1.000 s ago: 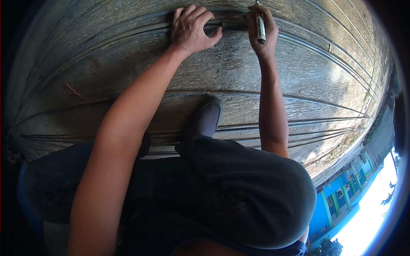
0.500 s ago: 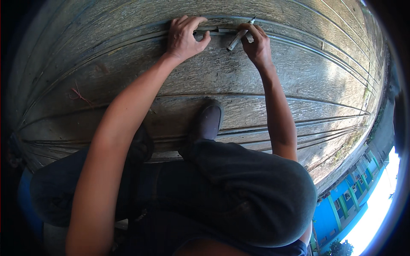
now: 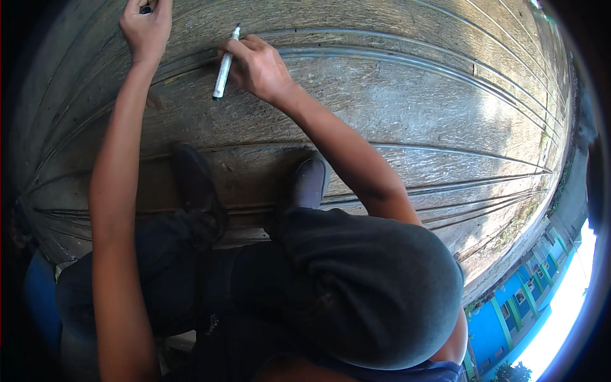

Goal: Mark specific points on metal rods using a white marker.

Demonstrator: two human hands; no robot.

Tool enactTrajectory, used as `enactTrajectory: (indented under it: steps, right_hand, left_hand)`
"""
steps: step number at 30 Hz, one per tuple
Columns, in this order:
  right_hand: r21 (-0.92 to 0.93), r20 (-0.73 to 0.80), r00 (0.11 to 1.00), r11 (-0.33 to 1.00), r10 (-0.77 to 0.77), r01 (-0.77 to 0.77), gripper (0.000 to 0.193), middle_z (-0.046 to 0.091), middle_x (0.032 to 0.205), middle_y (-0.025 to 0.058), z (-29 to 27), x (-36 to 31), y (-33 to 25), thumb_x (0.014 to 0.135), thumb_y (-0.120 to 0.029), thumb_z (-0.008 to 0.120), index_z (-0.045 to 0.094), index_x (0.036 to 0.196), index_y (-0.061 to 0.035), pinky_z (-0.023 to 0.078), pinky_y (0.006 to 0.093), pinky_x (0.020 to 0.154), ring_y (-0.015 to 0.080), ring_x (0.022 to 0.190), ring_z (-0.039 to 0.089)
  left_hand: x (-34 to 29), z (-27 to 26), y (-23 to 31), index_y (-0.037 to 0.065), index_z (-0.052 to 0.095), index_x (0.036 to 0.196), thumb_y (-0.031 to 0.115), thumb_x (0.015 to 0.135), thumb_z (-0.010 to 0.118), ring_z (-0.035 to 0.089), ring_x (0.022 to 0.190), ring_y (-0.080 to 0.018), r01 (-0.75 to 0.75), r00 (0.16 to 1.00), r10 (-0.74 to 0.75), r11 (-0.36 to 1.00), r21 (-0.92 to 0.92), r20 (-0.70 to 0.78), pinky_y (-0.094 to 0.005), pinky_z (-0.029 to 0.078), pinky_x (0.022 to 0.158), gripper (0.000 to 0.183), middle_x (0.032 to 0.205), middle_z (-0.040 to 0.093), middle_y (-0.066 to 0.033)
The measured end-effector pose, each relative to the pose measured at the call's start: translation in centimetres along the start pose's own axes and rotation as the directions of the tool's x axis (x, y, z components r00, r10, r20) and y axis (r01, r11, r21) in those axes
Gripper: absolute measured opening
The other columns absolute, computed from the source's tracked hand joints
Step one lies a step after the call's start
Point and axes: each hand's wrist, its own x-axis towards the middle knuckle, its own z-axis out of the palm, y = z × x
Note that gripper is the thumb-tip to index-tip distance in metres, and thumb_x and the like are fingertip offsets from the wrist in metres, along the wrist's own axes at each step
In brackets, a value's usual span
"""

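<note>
My right hand [image 3: 258,67] grips a white marker [image 3: 223,73] between thumb and fingers. The marker is tilted, its dark uncapped tip pointing up and away and its dark end toward me. Beneath this hand run long thin metal rods [image 3: 382,56], lying across the floor. Far to the left, at the top edge of the picture, my left hand [image 3: 145,32] is closed with a small dark round thing [image 3: 146,9] showing between its fingers. Its fingertips are cut off by the picture's edge, and what the dark thing is cannot be made out.
The rough concrete floor [image 3: 433,121] carries more long rods [image 3: 458,153], some close to my feet. My two dark shoes [image 3: 310,181] stand near the rods, below my bent knees. Beyond the floor's right edge are a blue and green building [image 3: 503,312] and a bush [image 3: 512,371].
Both hands have moved left along the rods, the left one farther and up to the picture's edge. The marker has gone left with my right hand. My left foot now shows more.
</note>
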Motion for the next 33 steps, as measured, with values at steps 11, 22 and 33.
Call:
enactTrajectory:
  steps: [11,22,33]
  right_hand:
    - [-0.413,-0.216,0.863,0.758,0.458,-0.505,0.036,0.075,0.112,0.0108,-18.7,-8.0,6.6,0.081,0.005,0.068,0.065,0.114,-0.0095,0.057,0.041,0.091,0.0311,0.111,0.071]
    - [-0.47,-0.001,0.878,0.775,0.479,-0.423,0.031,0.076,0.101,0.0078,-23.2,-9.4,10.8,0.084,0.007,0.066,0.069,0.11,-0.0093,0.057,0.0369,0.086,0.0262,0.101,0.074]
    - [-0.218,0.097,0.973,0.958,0.211,-0.186,0.024,0.073,0.098,0.0154,-10.8,-4.0,5.4,0.085,0.001,0.068,0.066,0.106,-0.0099,0.057,0.0453,0.077,0.0376,0.09,0.07]
  left_hand:
    - [-11.2,2.7,-1.4,0.002,0.075,0.11,0.027,0.087,0.078,0.068,0.084,-0.0249,-0.389,0.713,0.178,0.905,0.172,0.678,-0.0384,0.056,0.082,0.033,0.095,0.075,-0.0118]
    - [-11.4,4.6,-1.9,0.004,0.069,0.084,0.016,0.087,0.076,0.06,0.074,-0.0203,-0.479,0.64,0.185,0.855,0.199,0.745,-0.0363,0.057,0.064,0.014,0.071,0.063,-0.0049]
    - [-7.4,-10.4,-8.0,0.0,0.068,0.104,0.011,0.091,0.07,0.063,0.076,-0.0267,-0.673,0.516,0.226,0.704,0.228,0.826,-0.039,0.055,0.063,0.017,0.08,0.062,-0.0122]
